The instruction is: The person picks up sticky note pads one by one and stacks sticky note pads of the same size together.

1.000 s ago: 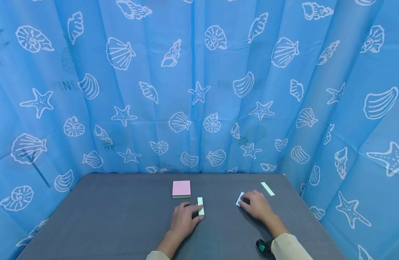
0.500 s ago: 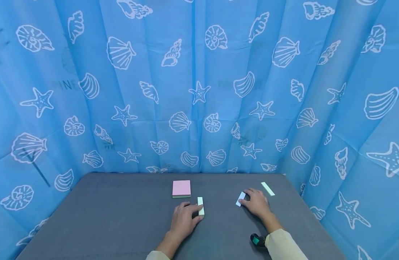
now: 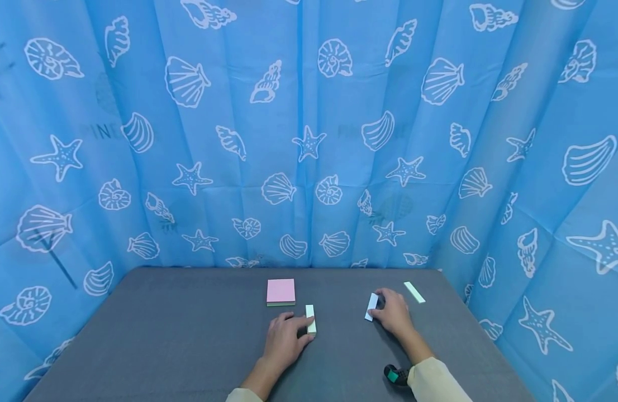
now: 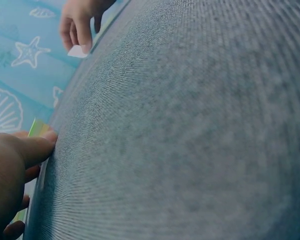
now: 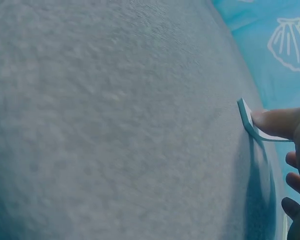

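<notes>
My left hand grips a narrow pale-green sticky-note pad between thumb and fingers, near the middle of the grey table. In the left wrist view, the green pad shows past the fingers. Further right, my right hand pinches a narrow white sticky-note pad by its right side. Up close in the right wrist view, the white pad is thin and bent, its near end tilted up, with the thumb on its face and a shadow below.
A pink square sticky-note pad, green along its lower edge, lies behind my left hand. Beyond my right hand is a narrow pale-green strip. A black device with a green patch sits at my right wrist. Behind hangs a blue shell-patterned curtain.
My right hand has shifted slightly left, turning the white pad more lengthwise and leaving more of it uncovered. My left hand and the green pad stay where they were.
</notes>
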### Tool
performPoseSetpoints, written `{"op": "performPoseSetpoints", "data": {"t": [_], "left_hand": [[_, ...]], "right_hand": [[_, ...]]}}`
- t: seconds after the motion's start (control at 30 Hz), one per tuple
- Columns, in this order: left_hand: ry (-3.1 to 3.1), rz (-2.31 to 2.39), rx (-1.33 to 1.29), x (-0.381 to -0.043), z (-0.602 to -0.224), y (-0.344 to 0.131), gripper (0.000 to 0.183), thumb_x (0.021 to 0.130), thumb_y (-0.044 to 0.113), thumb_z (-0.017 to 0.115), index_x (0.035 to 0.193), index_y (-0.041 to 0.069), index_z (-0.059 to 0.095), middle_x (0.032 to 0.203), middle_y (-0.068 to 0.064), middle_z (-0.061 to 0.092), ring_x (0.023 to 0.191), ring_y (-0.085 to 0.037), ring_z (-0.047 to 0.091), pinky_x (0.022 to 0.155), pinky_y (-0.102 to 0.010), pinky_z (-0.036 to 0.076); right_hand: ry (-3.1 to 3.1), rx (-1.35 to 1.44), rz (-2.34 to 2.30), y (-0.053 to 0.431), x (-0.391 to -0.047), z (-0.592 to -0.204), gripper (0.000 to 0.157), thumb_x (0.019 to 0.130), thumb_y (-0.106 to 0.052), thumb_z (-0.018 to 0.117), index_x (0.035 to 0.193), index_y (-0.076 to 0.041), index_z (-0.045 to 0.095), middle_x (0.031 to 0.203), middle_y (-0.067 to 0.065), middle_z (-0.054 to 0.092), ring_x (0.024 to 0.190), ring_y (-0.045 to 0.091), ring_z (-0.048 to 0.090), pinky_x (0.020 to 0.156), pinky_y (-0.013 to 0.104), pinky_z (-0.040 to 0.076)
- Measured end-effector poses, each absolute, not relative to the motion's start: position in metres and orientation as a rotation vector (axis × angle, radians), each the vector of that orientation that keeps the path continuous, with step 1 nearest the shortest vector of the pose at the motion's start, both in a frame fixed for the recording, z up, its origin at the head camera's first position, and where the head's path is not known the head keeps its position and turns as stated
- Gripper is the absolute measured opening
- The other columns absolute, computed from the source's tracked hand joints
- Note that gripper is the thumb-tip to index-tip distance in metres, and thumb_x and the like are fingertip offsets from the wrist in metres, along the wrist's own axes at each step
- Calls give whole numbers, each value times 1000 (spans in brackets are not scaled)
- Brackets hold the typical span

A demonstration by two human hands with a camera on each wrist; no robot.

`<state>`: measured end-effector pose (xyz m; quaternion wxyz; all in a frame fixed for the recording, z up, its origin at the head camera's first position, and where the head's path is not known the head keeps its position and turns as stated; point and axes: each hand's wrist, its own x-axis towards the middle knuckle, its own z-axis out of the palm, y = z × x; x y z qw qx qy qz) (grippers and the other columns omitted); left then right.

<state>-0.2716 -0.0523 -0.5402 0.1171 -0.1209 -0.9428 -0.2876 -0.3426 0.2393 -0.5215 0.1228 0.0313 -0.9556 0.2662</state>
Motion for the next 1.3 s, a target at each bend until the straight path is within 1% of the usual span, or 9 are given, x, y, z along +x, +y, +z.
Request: {"op": "performPoseSetpoints", "data": {"t": [0.13,0.3,0.4,0.53,0.63,0.87,1.07,1.3], "left_hand": [[-2763,-833,-357,-271,-540,-52,41,81,34,79,121,30,70,117,5,69,120,-29,53,97,-57,40],[-2762,-816,-362,-271,-539,-52,41,81,34,79,121,30,71,116,6,69,120,-29,53,97,-56,40],[-2761,-820,-362,-272,-539,-52,41,81,34,79,121,29,71,115,5,69,120,-30,53,96,-57,40],[-2760,-830,-360,-271,-540,-52,41,81,34,79,121,28,71,115,4,69,120,-31,53,96,-57,40],[-2763,-835,-360,-271,-540,-53,41,81,34,79,121,29,71,115,5,69,121,-30,53,96,-58,40],[-2763,-838,-369,-272,-540,-53,41,81,35,79,121,30,71,116,5,69,120,-30,53,96,-57,40],[-2748,-837,-375,-273,-540,-53,41,81,34,79,120,29,71,116,5,69,120,-30,53,96,-57,40],[-2755,-819,-380,-274,-540,-53,41,81,34,78,121,30,70,117,6,69,120,-30,53,96,-56,40]], "right_hand": [[-2775,95,802,234,-340,-521,49,76,-11,82,118,1,60,122,23,57,116,42,47,94,59,37],[-2747,100,840,230,-337,-523,48,76,-5,81,118,-2,57,116,19,60,108,37,53,89,54,44],[-2725,117,872,228,-334,-524,48,76,-2,80,117,-3,56,106,15,62,98,31,58,84,50,47],[-2697,143,896,226,-330,-524,46,77,2,78,116,-4,55,95,9,61,83,23,61,73,44,50],[-2689,149,905,224,-329,-521,45,78,3,77,117,-6,56,92,7,60,78,19,61,67,40,51],[-2642,230,942,218,-325,-507,45,78,4,76,118,-10,61,90,4,61,75,16,62,65,37,52],[-2592,299,1071,204,-329,-495,45,79,7,75,119,-9,63,89,5,61,76,16,63,65,36,53],[-2523,343,1229,181,-335,-491,45,77,10,75,118,-7,64,86,6,60,73,15,62,65,34,52]]}}
